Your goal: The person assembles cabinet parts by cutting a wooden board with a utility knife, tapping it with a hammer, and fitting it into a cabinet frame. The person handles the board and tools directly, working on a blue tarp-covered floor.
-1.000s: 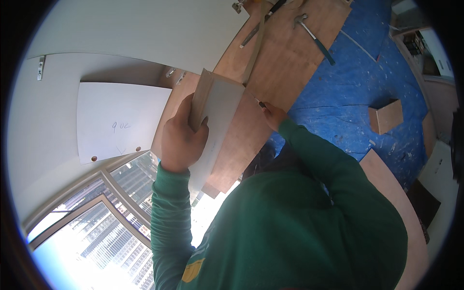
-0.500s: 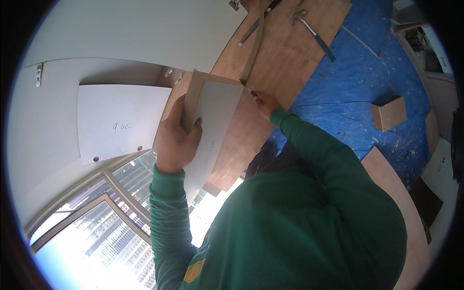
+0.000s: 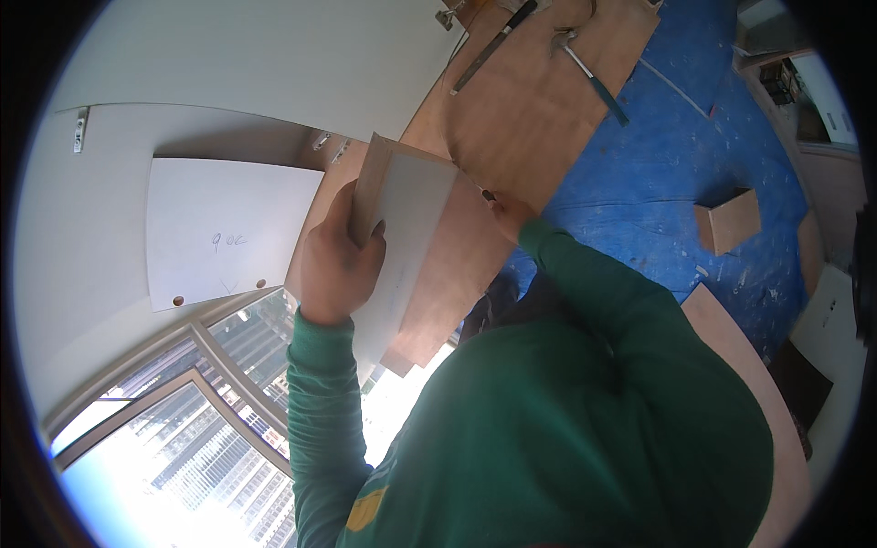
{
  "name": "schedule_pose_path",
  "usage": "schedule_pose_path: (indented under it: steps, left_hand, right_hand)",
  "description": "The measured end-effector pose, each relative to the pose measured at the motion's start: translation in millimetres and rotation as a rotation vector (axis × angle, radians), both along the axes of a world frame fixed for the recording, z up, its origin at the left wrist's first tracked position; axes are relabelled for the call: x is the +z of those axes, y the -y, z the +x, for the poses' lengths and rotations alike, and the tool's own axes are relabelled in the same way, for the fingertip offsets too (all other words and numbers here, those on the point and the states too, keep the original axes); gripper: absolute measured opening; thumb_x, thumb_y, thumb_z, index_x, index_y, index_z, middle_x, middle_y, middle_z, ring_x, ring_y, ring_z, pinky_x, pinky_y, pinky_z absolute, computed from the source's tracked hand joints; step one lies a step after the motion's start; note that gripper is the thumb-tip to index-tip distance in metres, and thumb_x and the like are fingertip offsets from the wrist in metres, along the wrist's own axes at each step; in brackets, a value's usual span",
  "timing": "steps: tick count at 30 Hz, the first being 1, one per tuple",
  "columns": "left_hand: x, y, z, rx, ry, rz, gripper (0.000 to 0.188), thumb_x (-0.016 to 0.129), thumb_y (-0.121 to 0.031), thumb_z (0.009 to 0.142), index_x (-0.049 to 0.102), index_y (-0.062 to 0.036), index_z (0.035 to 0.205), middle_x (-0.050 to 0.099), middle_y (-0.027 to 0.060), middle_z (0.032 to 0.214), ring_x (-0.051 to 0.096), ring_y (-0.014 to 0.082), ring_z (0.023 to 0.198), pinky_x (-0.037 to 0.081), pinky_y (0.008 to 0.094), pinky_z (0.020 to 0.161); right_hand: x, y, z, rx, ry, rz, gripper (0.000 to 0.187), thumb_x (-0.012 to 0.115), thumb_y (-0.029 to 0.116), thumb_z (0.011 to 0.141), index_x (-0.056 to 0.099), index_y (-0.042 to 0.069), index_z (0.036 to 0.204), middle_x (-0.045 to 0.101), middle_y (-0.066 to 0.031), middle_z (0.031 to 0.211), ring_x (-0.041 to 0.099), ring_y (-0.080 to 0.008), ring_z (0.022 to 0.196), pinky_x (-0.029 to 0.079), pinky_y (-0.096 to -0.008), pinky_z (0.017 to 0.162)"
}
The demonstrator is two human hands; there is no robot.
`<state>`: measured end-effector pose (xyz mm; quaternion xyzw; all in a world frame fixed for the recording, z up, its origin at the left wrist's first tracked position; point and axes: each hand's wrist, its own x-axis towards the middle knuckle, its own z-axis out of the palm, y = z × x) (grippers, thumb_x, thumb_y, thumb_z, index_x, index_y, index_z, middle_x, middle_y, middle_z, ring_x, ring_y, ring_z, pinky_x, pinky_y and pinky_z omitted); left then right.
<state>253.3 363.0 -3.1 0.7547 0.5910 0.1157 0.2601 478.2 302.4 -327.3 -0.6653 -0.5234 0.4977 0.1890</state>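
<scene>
My left hand (image 3: 345, 265) is wrapped round the wood-coloured edge of a grey-faced board (image 3: 413, 196), which stands tilted above a plywood sheet. Between the fingers of my right hand (image 3: 513, 216) is a slim dark-handled tool (image 3: 490, 195) with a thin metal tip; its exact kind is too small to tell. That tip points toward the board's far right corner, slightly apart from it. A thin brown strip (image 3: 450, 128) curves away from this corner, seen nearly edge-on.
On the plywood sheet (image 3: 539, 100) lie a claw hammer (image 3: 592, 76) and a long black-handled tool (image 3: 493, 47). Blue sheeting (image 3: 630, 201) covers the floor at right, with a wooden box (image 3: 729, 222) on it. White panels (image 3: 233, 233) and a window (image 3: 210, 429) stand at left.
My right hand has drawn back slightly right and down, taking the tool tip off the board's corner. The brown strip has swung from its raised, broad-side position. My left hand keeps its hold.
</scene>
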Motion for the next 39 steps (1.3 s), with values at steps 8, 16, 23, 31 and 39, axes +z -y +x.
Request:
schedule_pose_path:
  steps: [8,16,23,31,39]
  left_hand:
    - [8.3,-2.2,-2.8,0.029,-0.002,-0.063,0.051,0.07,-0.012,0.089,0.057,-0.0001,0.138,0.071,0.0321,0.09,0.072,0.0495,0.087,0.057,0.0508,0.076]
    - [9.9,2.6,-1.1,0.022,-0.074,-0.067,0.053,0.068,-0.014,0.09,0.056,-0.002,0.14,0.072,0.0317,0.096,0.071,0.0508,0.091,0.057,0.0527,0.08]
    - [18.0,23.6,3.1,0.051,-0.123,-0.132,0.06,0.071,-0.008,0.086,0.055,-0.0026,0.144,0.073,0.03,0.097,0.075,0.0465,0.089,0.06,0.0472,0.08]
    - [21.9,55.6,30.0,0.024,-0.134,-0.172,0.067,0.071,-0.001,0.078,0.058,-0.0055,0.143,0.07,0.0244,0.081,0.074,0.0427,0.075,0.059,0.0443,0.07]
    - [13.6,65.7,43.3,-0.021,-0.017,-0.084,0.075,0.068,0.001,0.067,0.061,-0.0094,0.141,0.07,0.0146,0.08,0.07,0.038,0.072,0.057,0.0466,0.067]
  right_hand:
    - [-12.8,-19.2,35.1,-0.048,0.134,0.019,0.041,0.049,0.036,0.11,0.062,0.005,0.133,0.072,-0.0265,0.106,0.069,-0.0479,0.1,0.053,-0.0545,0.091]
    - [3.8,-84.2,70.9,0.053,0.498,0.102,0.045,0.057,0.038,0.108,0.053,0.01,0.143,0.058,-0.0193,0.131,0.062,-0.0415,0.118,0.054,-0.0549,0.096]
    - [-26.0,-103.8,82.7,0.125,0.699,0.192,0.044,0.062,0.036,0.105,0.056,0.016,0.143,0.053,-0.0136,0.142,0.056,-0.0346,0.128,0.052,-0.0538,0.101]
    - [-5.7,-123.8,34.3,0.264,0.335,0.16,0.042,0.065,0.04,0.103,0.064,0.007,0.129,0.068,-0.0161,0.111,0.065,-0.0357,0.106,0.053,-0.0479,0.091]
    - [-61.1,-164.4,-55.2,0.104,0.064,-0.239,0.051,0.068,0.035,0.103,0.064,-0.007,0.132,0.076,-0.0185,0.101,0.072,-0.0275,0.076,0.058,-0.0404,0.066]
